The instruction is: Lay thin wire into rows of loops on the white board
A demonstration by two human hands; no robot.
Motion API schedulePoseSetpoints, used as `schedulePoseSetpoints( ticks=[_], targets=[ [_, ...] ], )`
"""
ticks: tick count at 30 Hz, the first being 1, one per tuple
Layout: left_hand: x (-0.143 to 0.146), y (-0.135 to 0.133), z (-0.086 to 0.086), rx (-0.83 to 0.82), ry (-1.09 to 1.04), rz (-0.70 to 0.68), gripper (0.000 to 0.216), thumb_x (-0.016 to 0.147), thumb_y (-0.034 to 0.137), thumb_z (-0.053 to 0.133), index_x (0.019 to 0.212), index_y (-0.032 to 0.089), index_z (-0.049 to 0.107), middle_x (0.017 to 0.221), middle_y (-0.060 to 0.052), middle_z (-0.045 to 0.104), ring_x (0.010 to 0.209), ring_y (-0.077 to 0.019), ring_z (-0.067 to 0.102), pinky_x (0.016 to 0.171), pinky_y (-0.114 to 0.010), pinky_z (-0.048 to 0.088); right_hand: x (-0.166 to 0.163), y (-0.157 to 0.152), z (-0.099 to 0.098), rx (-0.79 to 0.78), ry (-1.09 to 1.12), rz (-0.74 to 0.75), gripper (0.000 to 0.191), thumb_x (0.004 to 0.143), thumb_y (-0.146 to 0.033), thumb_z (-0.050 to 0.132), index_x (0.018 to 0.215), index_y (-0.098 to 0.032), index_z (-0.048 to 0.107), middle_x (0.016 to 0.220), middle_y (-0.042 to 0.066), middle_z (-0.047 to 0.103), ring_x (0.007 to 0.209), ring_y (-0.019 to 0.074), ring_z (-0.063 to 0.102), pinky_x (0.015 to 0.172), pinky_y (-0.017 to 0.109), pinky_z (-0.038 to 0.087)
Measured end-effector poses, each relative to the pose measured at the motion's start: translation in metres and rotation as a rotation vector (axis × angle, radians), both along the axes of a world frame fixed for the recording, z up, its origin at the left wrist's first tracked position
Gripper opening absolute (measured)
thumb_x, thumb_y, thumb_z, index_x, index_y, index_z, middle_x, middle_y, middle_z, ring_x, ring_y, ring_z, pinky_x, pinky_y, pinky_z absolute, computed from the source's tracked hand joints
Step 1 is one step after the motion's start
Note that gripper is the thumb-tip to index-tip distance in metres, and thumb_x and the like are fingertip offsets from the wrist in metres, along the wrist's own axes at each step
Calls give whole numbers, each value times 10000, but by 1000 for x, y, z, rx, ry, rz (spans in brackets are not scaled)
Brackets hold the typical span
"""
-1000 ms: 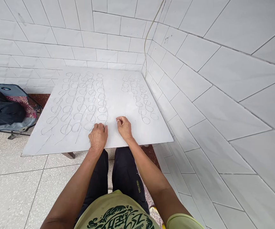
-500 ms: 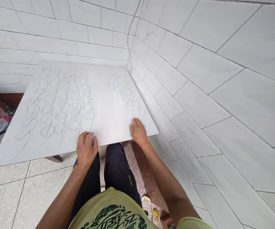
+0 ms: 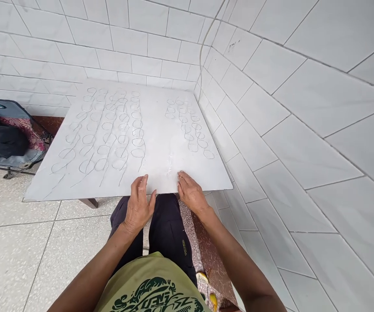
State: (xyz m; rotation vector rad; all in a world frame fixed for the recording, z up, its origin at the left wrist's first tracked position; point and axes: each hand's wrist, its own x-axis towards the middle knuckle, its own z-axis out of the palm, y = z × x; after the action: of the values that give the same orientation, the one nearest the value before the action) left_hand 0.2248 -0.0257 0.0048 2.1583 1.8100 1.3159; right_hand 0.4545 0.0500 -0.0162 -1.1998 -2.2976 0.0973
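Note:
A large white board (image 3: 161,125) lies flat like a table top, pushed into the corner of two tiled walls. Rows of thin loops (image 3: 109,130) are laid out on its left half, and a shorter group of loops (image 3: 190,125) on its right. My left hand (image 3: 139,203) rests at the board's near edge with fingers loosely spread and nothing in it. My right hand (image 3: 191,193) lies on the same edge, fingers stretched flat on the surface. My dark trousers (image 3: 164,234) show below the edge.
A white tiled wall (image 3: 287,130) runs close along the board's right side, with a thin cable (image 3: 206,39) hanging in the corner. A folding chair with dark clothes (image 3: 1,138) stands at the left. The speckled floor (image 3: 27,242) spreads at the lower left.
Both hands have drawn back from the loops in the middle of the board to its near edge, and their pinched fingers have opened. The view swung left and back.

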Motion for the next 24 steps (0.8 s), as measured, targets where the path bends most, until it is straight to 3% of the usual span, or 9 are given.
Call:
schedulePoseSetpoints(
  ticks=[6,9,13,17,20,24],
  targets=[
    [-1,-3,16,54,39,-49,697,986,206,583,1602,242,260,1549,-212,348,1355,-296,488,957,-421,578,-27,20,14,-15,-159,230,469,972,-37,400,1372,-141,619,1467,166,579,1438,295,483,1189,502,460],
    [-8,-2,13,10,121,-49,563,992,216,574,1528,213,402,1480,-198,460,1312,-309,510,975,-459,556,-39,26,18,-13,-189,324,469,965,-33,420,1378,-143,614,1489,160,562,1442,306,478,1174,515,475],
    [-16,0,2,-37,229,-10,326,1011,221,542,1328,153,578,1199,-159,666,1092,-290,615,919,-478,534,-45,28,15,0,-160,393,485,979,-28,401,1422,-111,582,1514,177,531,1461,307,452,1176,515,479],
    [-19,-1,-2,-41,247,-18,216,1025,222,525,1187,165,656,1090,-123,717,972,-258,643,837,-436,521,-43,26,10,18,-110,391,506,999,-33,395,1469,-140,548,1530,145,520,1491,275,406,1195,498,470],
    [-19,-1,-2,-21,218,-51,212,1024,196,520,1168,171,674,1073,-105,726,950,-236,640,836,-417,525,-43,28,11,41,-137,426,487,1013,-51,396,1473,-117,540,1531,166,513,1504,288,382,1204,523,451],
    [-21,-2,-3,-8,164,-60,226,1024,188,511,1166,186,686,1059,-102,722,916,-225,622,834,-418,533,-49,32,17,34,-151,466,497,1022,-72,418,1495,-182,525,1534,133,519,1523,294,349,1200,565,436]
  ],
)
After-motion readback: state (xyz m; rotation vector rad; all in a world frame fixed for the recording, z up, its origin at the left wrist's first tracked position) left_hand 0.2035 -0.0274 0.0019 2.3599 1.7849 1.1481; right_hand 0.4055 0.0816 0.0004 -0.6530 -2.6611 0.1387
